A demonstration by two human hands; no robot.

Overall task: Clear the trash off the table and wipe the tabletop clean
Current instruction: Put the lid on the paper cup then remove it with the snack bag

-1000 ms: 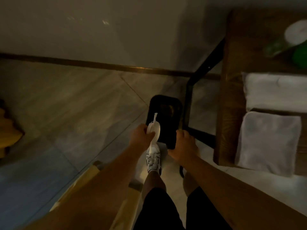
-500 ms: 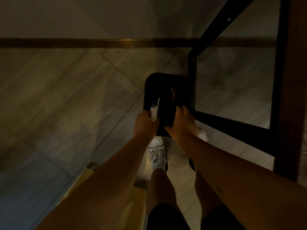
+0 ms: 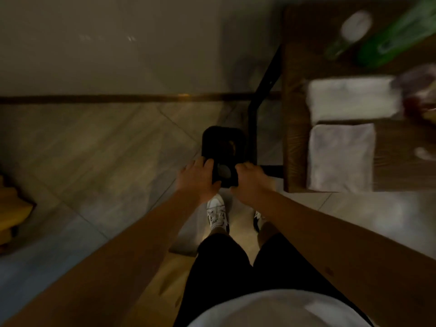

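Head view: both hands, left hand (image 3: 197, 179) and right hand (image 3: 250, 182), grasp a dark tray (image 3: 224, 175) over the bin (image 3: 223, 143) at 12 o'clock; tilting unevenly risks spilling trash onto the floor (image 3: 106, 149).

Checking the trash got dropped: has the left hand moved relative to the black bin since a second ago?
Yes. The left hand now rests on the black bin rim, and the white trash is gone.

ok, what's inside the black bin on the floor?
Inside the black bin only a faint orange-brown shape shows against darkness. The left hand and right hand at its near rim cover the rest.
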